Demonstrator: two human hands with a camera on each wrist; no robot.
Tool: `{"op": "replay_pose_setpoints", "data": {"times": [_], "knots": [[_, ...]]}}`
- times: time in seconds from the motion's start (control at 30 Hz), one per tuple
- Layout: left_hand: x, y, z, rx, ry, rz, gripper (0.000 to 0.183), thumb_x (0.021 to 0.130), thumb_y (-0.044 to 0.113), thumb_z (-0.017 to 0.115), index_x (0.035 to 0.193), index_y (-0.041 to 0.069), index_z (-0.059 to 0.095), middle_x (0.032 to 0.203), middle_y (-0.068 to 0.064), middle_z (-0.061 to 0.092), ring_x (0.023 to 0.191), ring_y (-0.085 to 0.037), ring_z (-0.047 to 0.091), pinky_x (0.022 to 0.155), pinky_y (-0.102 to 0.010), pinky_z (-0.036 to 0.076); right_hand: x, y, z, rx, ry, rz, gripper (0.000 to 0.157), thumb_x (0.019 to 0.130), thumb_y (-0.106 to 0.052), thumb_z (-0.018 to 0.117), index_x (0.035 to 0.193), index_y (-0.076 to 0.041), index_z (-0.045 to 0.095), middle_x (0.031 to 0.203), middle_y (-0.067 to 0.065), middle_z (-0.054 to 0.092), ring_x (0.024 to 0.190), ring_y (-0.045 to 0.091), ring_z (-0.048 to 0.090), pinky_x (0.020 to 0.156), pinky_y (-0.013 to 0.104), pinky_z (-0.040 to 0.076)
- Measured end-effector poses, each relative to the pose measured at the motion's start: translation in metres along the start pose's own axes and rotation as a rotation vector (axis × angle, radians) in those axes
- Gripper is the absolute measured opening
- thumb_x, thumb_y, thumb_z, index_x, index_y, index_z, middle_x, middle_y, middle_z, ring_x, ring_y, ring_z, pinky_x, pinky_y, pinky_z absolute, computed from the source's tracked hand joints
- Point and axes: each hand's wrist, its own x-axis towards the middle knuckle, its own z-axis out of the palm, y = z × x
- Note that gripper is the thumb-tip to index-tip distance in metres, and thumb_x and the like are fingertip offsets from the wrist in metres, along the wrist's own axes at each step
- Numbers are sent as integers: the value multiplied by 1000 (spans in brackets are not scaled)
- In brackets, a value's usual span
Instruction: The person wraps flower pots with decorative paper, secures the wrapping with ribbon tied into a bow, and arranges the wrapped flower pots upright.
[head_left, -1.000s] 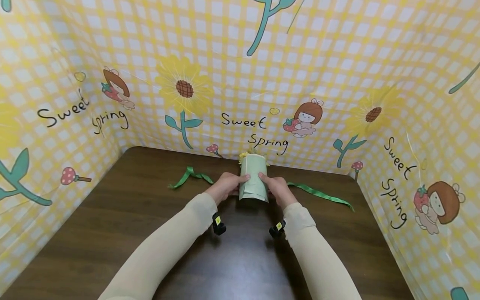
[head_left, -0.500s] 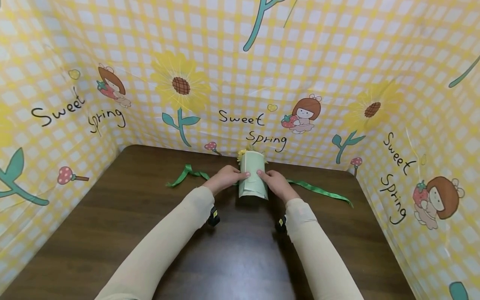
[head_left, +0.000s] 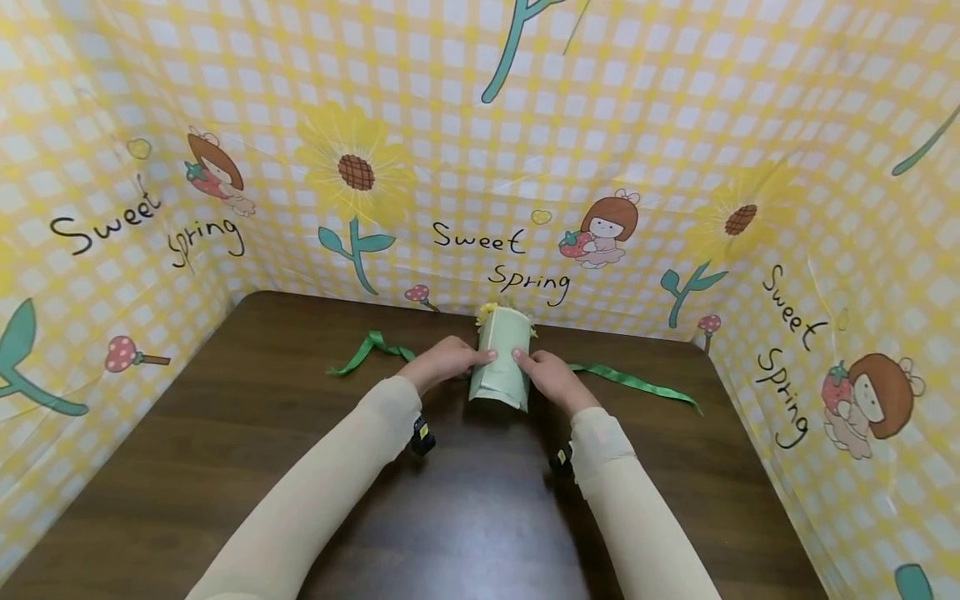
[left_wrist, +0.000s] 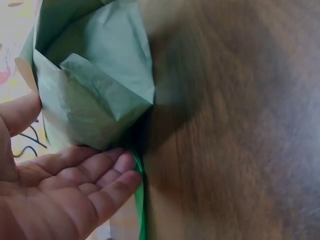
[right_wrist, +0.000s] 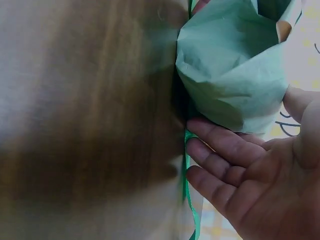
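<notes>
A bouquet wrapped in pale green paper [head_left: 502, 362] lies near the back of the table, with yellow flowers [head_left: 487, 312] showing at its far end. My left hand [head_left: 450, 360] grips its left side, thumb on top and fingers low beside it. From the right, my right hand [head_left: 553, 377] holds it the same way. Both wrist views show the folded, open paper end [left_wrist: 95, 90] facing me. A green ribbon [head_left: 641, 383] runs out on both sides, and it passes by the fingertips [right_wrist: 197, 125] of the right hand. Its middle is hidden under the bouquet.
The dark brown wooden table [head_left: 465, 517] spreads out in front of the hands. A yellow checked cloth [head_left: 480, 150] with printed flowers and figures walls off the back and both sides. Small black cameras [head_left: 422, 437] sit at the wrists.
The near end of the bouquet has swung slightly left and towards me, with both hands still holding it. The ribbon ends lie about as before, and the head view has shifted a little.
</notes>
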Motion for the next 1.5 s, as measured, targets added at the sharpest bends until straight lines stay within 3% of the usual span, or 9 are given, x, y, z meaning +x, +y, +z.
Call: {"op": "replay_pose_setpoints", "data": {"times": [0.37,0.8,0.93,1.03,1.1,1.2,1.3,1.4,1.5], "knots": [[-34,-7,9,-7,-21,-2,47,95,53,67,101,8,78,106,-7,73,97,-21,67,96,-48,52,-39,1,16,-64,44,-31,81,99,-72,41,136,-3,61,130,15,66,116,33,64,96,53,50],[-104,-26,28,11,-4,9,46,97,49,67,106,5,79,97,-5,75,90,-17,69,87,-43,56,-99,0,45,-84,10,-97,64,101,-67,43,106,-8,66,85,7,63,75,21,57,66,37,46],[-116,-27,32,32,32,16,45,97,48,67,101,5,79,93,-5,75,85,-18,66,76,-37,54,-107,-4,49,-85,21,-87,67,101,-69,41,109,-8,67,91,6,66,79,20,58,70,37,47],[-118,-27,34,33,49,22,45,97,48,67,99,4,79,91,-5,75,83,-18,64,73,-34,51,-112,-12,51,-120,119,-100,63,101,-64,49,118,-5,67,103,7,69,86,21,61,75,41,51],[-118,-28,36,30,52,17,45,97,48,67,98,5,80,90,-5,74,82,-18,64,72,-33,51,-114,-17,53,-160,225,-168,54,100,-53,60,122,-4,66,109,9,67,93,23,63,78,43,53],[-118,-28,36,41,61,10,45,97,49,67,96,5,80,90,-4,74,81,-18,63,70,-31,49,-115,-25,57,-266,368,-380,35,97,-29,73,124,-6,69,113,8,66,103,25,63,85,43,55],[-119,-28,36,51,73,6,45,97,49,67,95,5,79,89,-4,73,81,-19,62,68,-31,48,-116,-31,62,-402,431,-582,18,94,-12,75,112,-10,75,105,2,66,99,22,62,83,36,56],[-118,-27,35,50,77,5,45,97,48,67,95,5,80,88,-5,73,81,-19,61,69,-30,48,-118,-36,65,-489,446,-658,9,94,-13,74,103,-13,78,95,-4,64,89,17,59,75,30,56],[-119,-27,34,43,65,11,45,98,48,65,98,5,80,88,-4,72,81,-19,61,70,-30,48,-120,-41,65,-490,434,-652,11,94,-19,75,102,-13,79,93,-5,63,84,15,56,72,28,54]]}}
